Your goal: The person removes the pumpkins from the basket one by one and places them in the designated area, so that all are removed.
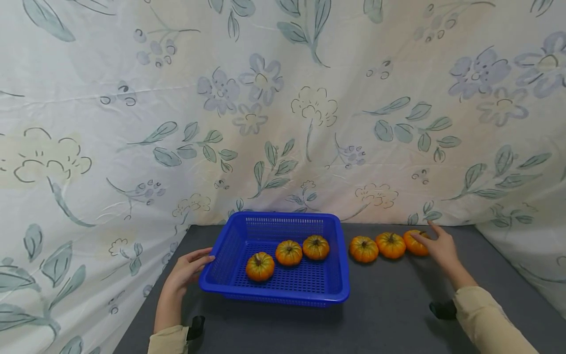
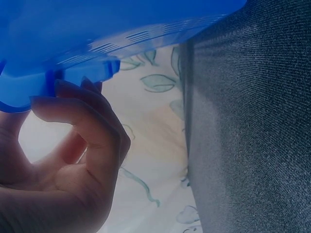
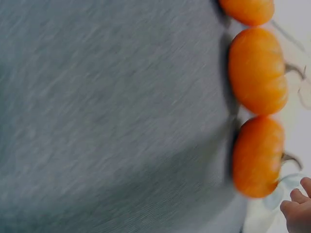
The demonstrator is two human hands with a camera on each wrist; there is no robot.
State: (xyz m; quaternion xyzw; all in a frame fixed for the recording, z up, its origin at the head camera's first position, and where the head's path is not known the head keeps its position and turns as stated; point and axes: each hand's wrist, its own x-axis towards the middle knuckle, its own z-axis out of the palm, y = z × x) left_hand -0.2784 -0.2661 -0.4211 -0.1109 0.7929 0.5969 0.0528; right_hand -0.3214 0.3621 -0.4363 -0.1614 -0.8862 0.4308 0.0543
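Observation:
A blue plastic basket with slotted walls holds three small orange pumpkins, among them a front-left pumpkin. My left hand grips the basket's left rim, thumb on top and fingers curled beneath; the left wrist view shows these fingers against the blue underside. To the right of the basket, three more pumpkins stand in a row. At the far-right pumpkin, my right hand hovers with thumb and fingers spread, partly covering it. In the right wrist view, the fingertips sit just beyond that pumpkin and its curved stem.
The middle pumpkin and the left pumpkin of the row stand close together beside the basket. A dark grey table lies beneath everything. A floral cloth hangs behind and along the sides.

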